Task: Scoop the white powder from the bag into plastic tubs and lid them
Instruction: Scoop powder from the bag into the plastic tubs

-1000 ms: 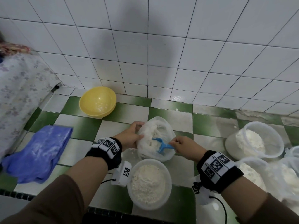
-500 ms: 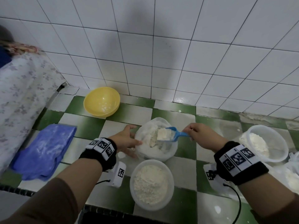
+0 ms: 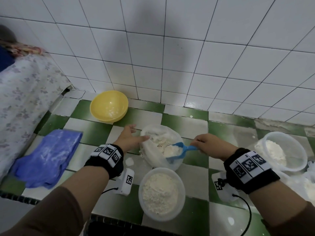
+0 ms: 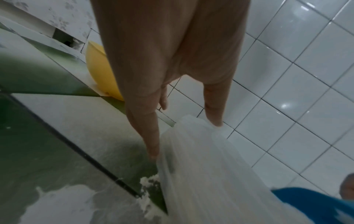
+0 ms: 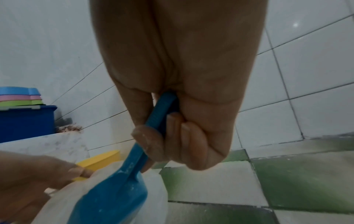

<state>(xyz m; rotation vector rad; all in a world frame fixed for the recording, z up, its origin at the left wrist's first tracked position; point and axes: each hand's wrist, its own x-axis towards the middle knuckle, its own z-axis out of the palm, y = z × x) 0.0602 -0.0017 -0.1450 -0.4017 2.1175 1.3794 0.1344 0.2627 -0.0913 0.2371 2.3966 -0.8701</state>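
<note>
Since the earlier frame, the blue scoop (image 3: 177, 151) is swinging from above the bag (image 3: 153, 160) toward the near tub (image 3: 162, 217), which is sitting just in front of the bag so each load crosses little open counter. Left hand (image 3: 129, 137) is resting straight-fingered against the bag's rim, apparently bracing the mouth wide (nothing is being gripped), while right hand (image 3: 211, 146) is curling fingers and thumb around the scoop handle, keeping the powder-laden bowl level. Farther tubs (image 3: 286, 151) at right are running off-frame, lids are not showing anywhere, and the scoop's load is hidden in both wrist views.
</note>
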